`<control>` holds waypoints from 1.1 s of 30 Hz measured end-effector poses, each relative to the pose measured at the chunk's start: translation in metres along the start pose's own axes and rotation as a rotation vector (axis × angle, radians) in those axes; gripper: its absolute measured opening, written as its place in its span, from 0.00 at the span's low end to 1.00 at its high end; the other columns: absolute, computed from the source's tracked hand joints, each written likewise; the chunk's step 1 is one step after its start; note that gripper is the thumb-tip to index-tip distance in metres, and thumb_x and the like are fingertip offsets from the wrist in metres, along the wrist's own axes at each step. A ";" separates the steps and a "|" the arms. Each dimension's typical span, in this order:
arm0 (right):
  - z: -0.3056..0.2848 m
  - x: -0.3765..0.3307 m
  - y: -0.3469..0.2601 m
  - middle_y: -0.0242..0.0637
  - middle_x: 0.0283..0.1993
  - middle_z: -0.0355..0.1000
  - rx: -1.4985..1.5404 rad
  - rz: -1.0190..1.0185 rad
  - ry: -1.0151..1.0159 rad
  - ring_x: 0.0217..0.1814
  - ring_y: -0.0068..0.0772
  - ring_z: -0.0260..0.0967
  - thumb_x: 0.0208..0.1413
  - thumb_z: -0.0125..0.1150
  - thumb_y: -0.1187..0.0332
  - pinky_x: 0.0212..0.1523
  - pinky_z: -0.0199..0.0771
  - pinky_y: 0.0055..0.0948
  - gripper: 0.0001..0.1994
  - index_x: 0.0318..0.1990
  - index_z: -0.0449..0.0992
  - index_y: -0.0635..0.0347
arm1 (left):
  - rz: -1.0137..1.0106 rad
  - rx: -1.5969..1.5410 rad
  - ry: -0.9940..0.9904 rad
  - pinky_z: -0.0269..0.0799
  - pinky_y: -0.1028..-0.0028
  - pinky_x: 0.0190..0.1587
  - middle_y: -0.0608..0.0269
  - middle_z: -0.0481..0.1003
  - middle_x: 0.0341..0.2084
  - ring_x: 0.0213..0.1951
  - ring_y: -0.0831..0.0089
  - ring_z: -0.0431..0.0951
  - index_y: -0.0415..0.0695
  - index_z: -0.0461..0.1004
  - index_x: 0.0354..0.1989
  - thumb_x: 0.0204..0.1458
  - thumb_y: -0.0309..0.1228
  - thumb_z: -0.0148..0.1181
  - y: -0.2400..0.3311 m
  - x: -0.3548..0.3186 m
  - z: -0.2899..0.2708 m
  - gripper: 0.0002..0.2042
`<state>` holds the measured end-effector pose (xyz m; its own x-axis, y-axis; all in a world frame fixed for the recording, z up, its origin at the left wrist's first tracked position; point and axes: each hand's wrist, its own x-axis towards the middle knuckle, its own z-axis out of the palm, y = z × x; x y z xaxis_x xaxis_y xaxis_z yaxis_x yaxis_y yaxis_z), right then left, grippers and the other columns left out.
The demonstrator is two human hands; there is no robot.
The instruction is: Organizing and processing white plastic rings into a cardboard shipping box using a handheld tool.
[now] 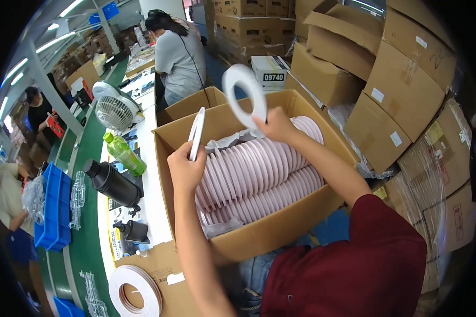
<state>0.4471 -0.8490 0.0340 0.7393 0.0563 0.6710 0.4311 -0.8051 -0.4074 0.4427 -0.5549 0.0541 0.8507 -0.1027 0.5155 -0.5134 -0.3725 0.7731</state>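
My left hand (186, 168) pinches a thin, flat white ring (197, 127), seen nearly edge-on and held upright above the box's left side. My right hand (277, 126) grips another flat white ring (228, 95) by its lower edge, its round hole facing me; motion blurs it a little. Below both hands stands an open cardboard box (280, 227). Inside it, two rows of pale pinkish-white rings (248, 169) stand on edge, packed side by side, with crumpled clear plastic (225, 228) around them.
On cardboard at lower left lies a stack of rings (152, 290). The bench on the left bears a black flask (111, 182), green bottle (124, 153), small black bottle (133, 231) and white fan (113, 112). Cartons (391, 105) crowd the right. A person (180, 63) works ahead.
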 end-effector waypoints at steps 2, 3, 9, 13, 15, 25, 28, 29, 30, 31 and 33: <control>-0.006 -0.003 0.006 0.50 0.25 0.74 -0.218 -0.413 -0.233 0.26 0.54 0.75 0.54 0.62 0.66 0.28 0.74 0.45 0.09 0.30 0.75 0.64 | 0.030 0.022 0.004 0.70 0.70 0.28 0.52 0.73 0.14 0.19 0.73 0.73 0.35 0.81 0.34 0.47 0.30 0.61 0.000 -0.004 0.000 0.11; -0.005 -0.003 0.008 0.50 0.25 0.75 -0.264 -0.359 -0.207 0.26 0.55 0.74 0.54 0.62 0.66 0.28 0.74 0.45 0.09 0.30 0.76 0.63 | 0.038 0.026 0.007 0.70 0.70 0.28 0.52 0.73 0.14 0.19 0.73 0.74 0.35 0.80 0.33 0.47 0.30 0.61 -0.002 -0.004 0.000 0.11; 0.000 0.003 -0.009 0.53 0.28 0.75 -0.218 -0.279 -0.087 0.30 0.55 0.76 0.55 0.62 0.68 0.31 0.75 0.43 0.08 0.34 0.77 0.66 | 0.036 -0.020 0.039 0.71 0.70 0.28 0.52 0.72 0.14 0.18 0.72 0.73 0.35 0.80 0.33 0.46 0.29 0.60 -0.002 -0.002 -0.002 0.10; 0.004 0.002 -0.012 0.53 0.29 0.76 -0.043 -0.280 -0.020 0.30 0.55 0.76 0.53 0.61 0.70 0.32 0.77 0.45 0.06 0.36 0.78 0.63 | 0.053 0.020 0.036 0.70 0.70 0.26 0.53 0.72 0.14 0.17 0.72 0.74 0.35 0.80 0.31 0.47 0.29 0.59 -0.003 -0.002 -0.006 0.10; 0.009 0.003 -0.017 0.52 0.29 0.75 0.029 -0.086 0.131 0.30 0.55 0.76 0.53 0.61 0.71 0.32 0.77 0.45 0.05 0.35 0.78 0.63 | 0.000 -0.017 0.006 0.70 0.74 0.29 0.56 0.75 0.16 0.21 0.77 0.73 0.34 0.81 0.36 0.48 0.31 0.62 0.002 -0.001 -0.007 0.12; 0.013 -0.016 -0.013 0.53 0.28 0.76 -0.113 -0.376 -0.117 0.28 0.47 0.78 0.54 0.63 0.71 0.30 0.75 0.36 0.10 0.41 0.78 0.69 | -0.028 -0.016 -0.085 0.70 0.75 0.29 0.55 0.75 0.17 0.21 0.77 0.74 0.33 0.80 0.35 0.49 0.30 0.61 0.005 -0.004 -0.004 0.12; 0.012 -0.012 -0.005 0.54 0.30 0.77 0.074 0.014 0.071 0.31 0.47 0.79 0.55 0.63 0.70 0.32 0.76 0.36 0.11 0.41 0.78 0.70 | 0.009 0.058 -0.110 0.72 0.70 0.29 0.50 0.75 0.16 0.19 0.68 0.77 0.34 0.80 0.34 0.46 0.29 0.60 0.006 -0.005 -0.003 0.11; 0.009 -0.008 -0.012 0.54 0.31 0.77 0.113 0.106 0.138 0.34 0.48 0.80 0.55 0.62 0.69 0.34 0.76 0.37 0.12 0.42 0.78 0.70 | 0.046 0.028 -0.054 0.72 0.70 0.29 0.49 0.75 0.16 0.19 0.67 0.77 0.34 0.80 0.35 0.46 0.29 0.61 0.007 -0.004 -0.003 0.11; 0.011 -0.006 -0.009 0.54 0.31 0.77 0.114 0.110 0.138 0.34 0.48 0.80 0.55 0.62 0.69 0.34 0.76 0.37 0.12 0.42 0.78 0.70 | 0.083 -0.002 0.002 0.73 0.70 0.29 0.49 0.75 0.17 0.20 0.66 0.78 0.34 0.80 0.36 0.46 0.29 0.61 0.008 -0.004 -0.003 0.11; 0.013 -0.005 -0.006 0.54 0.32 0.77 0.109 0.131 0.145 0.34 0.47 0.80 0.55 0.62 0.69 0.35 0.76 0.38 0.12 0.42 0.78 0.69 | 0.089 0.010 0.056 0.72 0.69 0.29 0.48 0.75 0.17 0.19 0.66 0.77 0.34 0.80 0.36 0.46 0.28 0.61 0.002 -0.004 -0.003 0.11; 0.013 -0.009 -0.001 0.55 0.32 0.77 0.120 0.134 0.149 0.35 0.51 0.79 0.55 0.62 0.68 0.37 0.76 0.40 0.11 0.41 0.78 0.68 | 0.190 0.058 0.184 0.71 0.71 0.27 0.52 0.73 0.16 0.21 0.70 0.77 0.35 0.79 0.38 0.46 0.25 0.59 0.003 -0.004 -0.008 0.11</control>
<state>0.4470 -0.8406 0.0201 0.7136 -0.1411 0.6862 0.3992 -0.7230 -0.5638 0.4370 -0.5485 0.0575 0.7020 -0.0081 0.7122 -0.6501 -0.4155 0.6361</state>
